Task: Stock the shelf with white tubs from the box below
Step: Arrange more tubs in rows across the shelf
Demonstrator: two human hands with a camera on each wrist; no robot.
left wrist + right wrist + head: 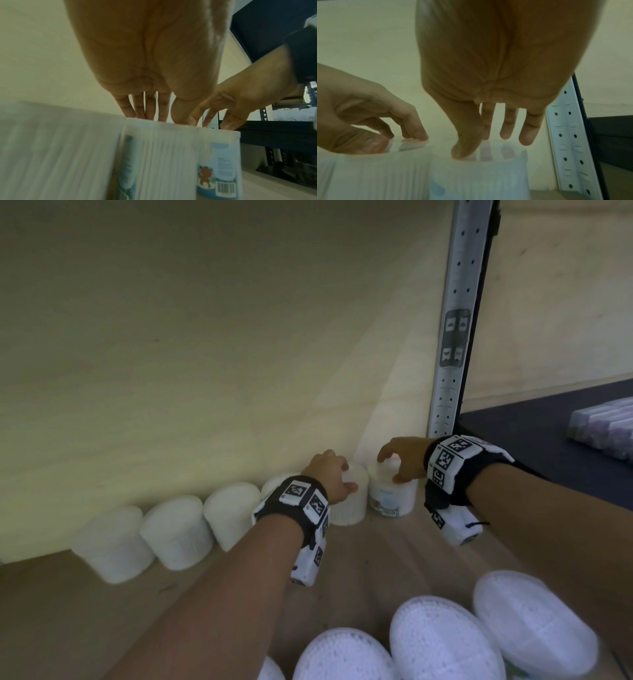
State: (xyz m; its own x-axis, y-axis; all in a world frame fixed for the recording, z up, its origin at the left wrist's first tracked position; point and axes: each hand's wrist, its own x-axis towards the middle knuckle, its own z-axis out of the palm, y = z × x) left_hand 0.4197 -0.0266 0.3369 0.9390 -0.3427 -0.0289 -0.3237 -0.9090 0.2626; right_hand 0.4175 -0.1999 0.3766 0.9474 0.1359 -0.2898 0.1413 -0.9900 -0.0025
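Two white ribbed tubs stand side by side at the right end of a row against the shelf's back panel. My left hand [342, 474] [163, 119] grips the left tub [349, 510] [163, 155] [376, 175] from above, curled fingertips on its lid and thumb at the front rim. My right hand [388, 467] [488, 143] is over the right tub [390, 501] [479, 175], which has a blue label with a barcode [224, 189]. Its thumb touches the lid's front edge while its straight fingers hover just above the lid.
Several more white tubs [178, 532] line the back panel to the left. A perforated metal upright [455, 337] stands just right of the right tub. Beyond it a dark shelf holds wrapped packs [606, 426]. More white tubs [442, 642] lie below in the foreground. The wooden shelf board [102, 611] shows bare in front of the row.
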